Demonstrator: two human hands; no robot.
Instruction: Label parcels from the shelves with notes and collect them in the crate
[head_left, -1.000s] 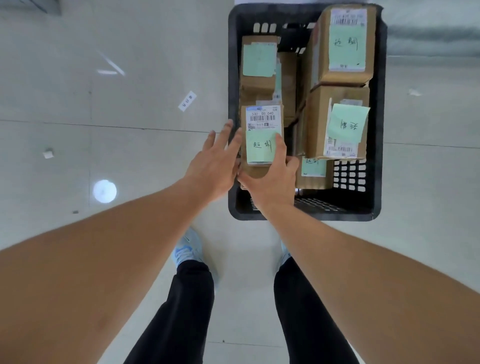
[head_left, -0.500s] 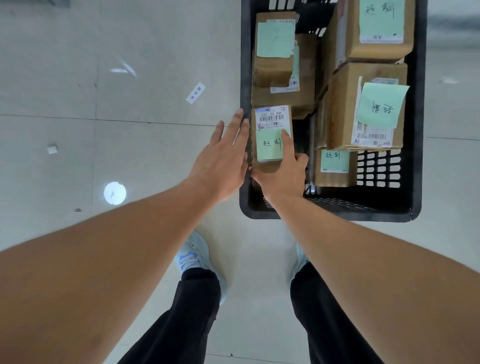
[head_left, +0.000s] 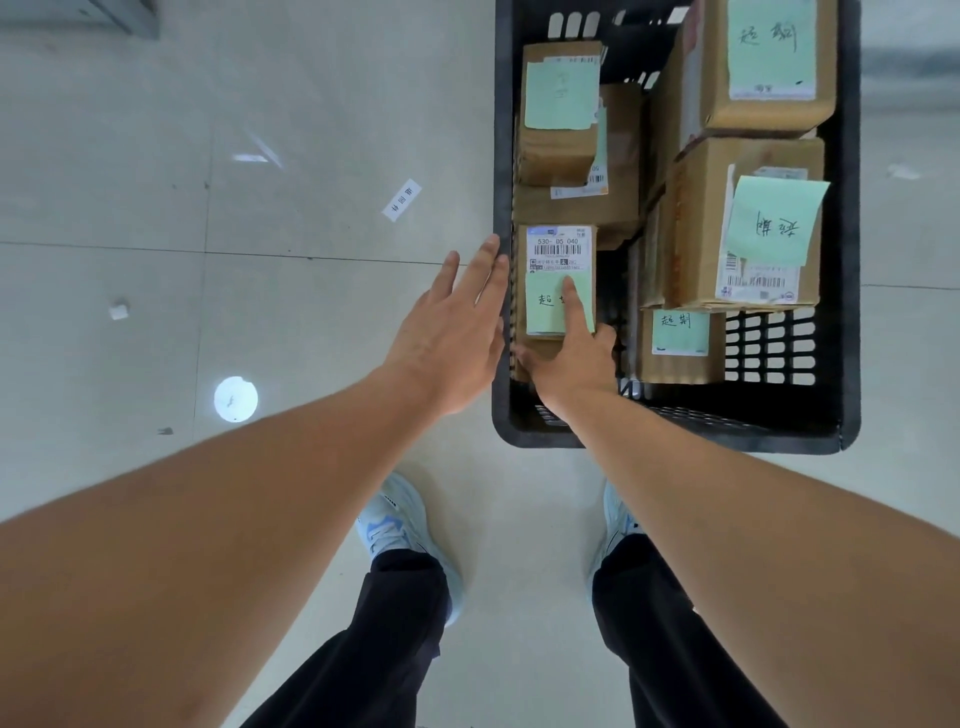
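- Down low, two pale blue shoes (head_left: 400, 530) stood on the tiled floor (head_left: 156, 208).
- Left hand (head_left: 452, 332) was flat, fingers straight, just outside the crate (head_left: 501, 415) wall, holding nothing.
- Right hand (head_left: 571, 358) gripped the parcel (head_left: 556, 249) in the crate's near-left corner, a finger laid across its green note (head_left: 545, 306).
- Further back, more noted parcels (head_left: 743, 218) filled the crate.

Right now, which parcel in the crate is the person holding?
The parcel in the crate's near-left corner. The right hand grips it, forefinger on its green note. No hand touches the other parcels.
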